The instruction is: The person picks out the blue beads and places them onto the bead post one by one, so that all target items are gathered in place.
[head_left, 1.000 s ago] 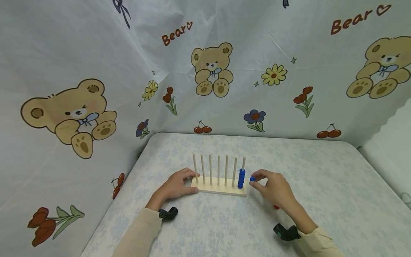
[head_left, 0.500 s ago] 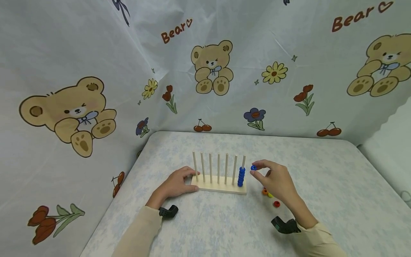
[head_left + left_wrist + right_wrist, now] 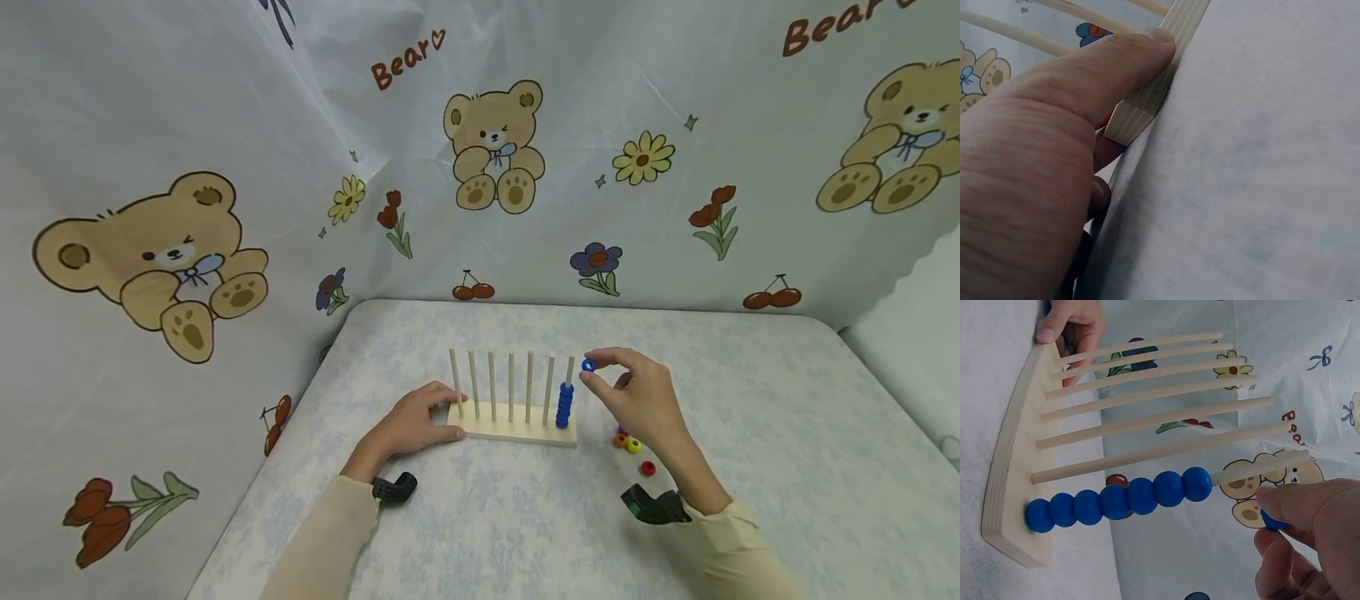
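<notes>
Pinched between thumb and forefinger of the right hand (image 3: pixel 637 398), a small blue ring bead (image 3: pixel 588 365) hangs just beside the top of the rightmost peg of the pale wooden peg rack (image 3: pixel 517 425), its hole facing roughly sideways. That upright peg carries a vertical stack of blue beads (image 3: pixel 564 406). At the rack's left end, the left hand (image 3: pixel 416 423) grips the base, thumb along its front edge.

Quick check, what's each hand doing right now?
Left hand: grips the end of the wooden peg rack, thumb along its edge.
Right hand: pinches a blue bead beside the top of the rightmost peg.
</notes>
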`<state>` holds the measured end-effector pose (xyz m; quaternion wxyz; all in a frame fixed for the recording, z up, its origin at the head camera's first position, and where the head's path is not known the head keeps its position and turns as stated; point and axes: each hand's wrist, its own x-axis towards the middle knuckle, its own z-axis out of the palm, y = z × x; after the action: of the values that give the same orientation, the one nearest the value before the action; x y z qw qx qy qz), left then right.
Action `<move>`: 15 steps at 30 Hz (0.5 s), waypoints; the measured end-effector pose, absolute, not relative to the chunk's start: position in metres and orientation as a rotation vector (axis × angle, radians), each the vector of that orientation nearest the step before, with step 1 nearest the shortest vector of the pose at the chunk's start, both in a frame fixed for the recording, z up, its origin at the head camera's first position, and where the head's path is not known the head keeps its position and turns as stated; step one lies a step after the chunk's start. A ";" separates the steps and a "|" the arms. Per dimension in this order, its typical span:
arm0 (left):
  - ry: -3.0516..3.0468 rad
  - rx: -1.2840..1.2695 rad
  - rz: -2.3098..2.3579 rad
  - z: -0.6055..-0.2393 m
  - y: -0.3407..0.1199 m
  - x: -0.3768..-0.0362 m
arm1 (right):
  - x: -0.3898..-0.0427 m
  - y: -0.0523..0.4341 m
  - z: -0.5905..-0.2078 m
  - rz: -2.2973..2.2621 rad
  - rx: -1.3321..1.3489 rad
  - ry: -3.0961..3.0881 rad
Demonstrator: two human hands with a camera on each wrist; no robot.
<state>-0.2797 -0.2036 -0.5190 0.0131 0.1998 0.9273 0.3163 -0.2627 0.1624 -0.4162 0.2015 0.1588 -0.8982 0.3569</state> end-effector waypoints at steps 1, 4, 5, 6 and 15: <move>2.891 0.624 0.985 -0.519 -0.204 -0.281 | -0.264 0.162 -0.415 0.998 0.439 -2.497; 2.890 0.622 0.991 -0.518 -0.204 -0.283 | -0.267 0.159 -0.409 1.015 0.417 -2.469; 2.890 0.621 0.986 -0.518 -0.205 -0.284 | -0.268 0.158 -0.407 1.023 0.410 -2.460; 2.888 0.621 0.985 -0.518 -0.205 -0.285 | -0.269 0.157 -0.406 1.036 0.406 -2.450; 2.857 0.617 1.007 -0.520 -0.204 -0.283 | -0.268 0.153 -0.398 1.152 0.391 -2.382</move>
<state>-0.2834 -0.2044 -0.5200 0.0251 0.1994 0.9239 0.3256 -0.2682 0.1527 -0.3979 0.2313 0.1422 -0.8665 0.4190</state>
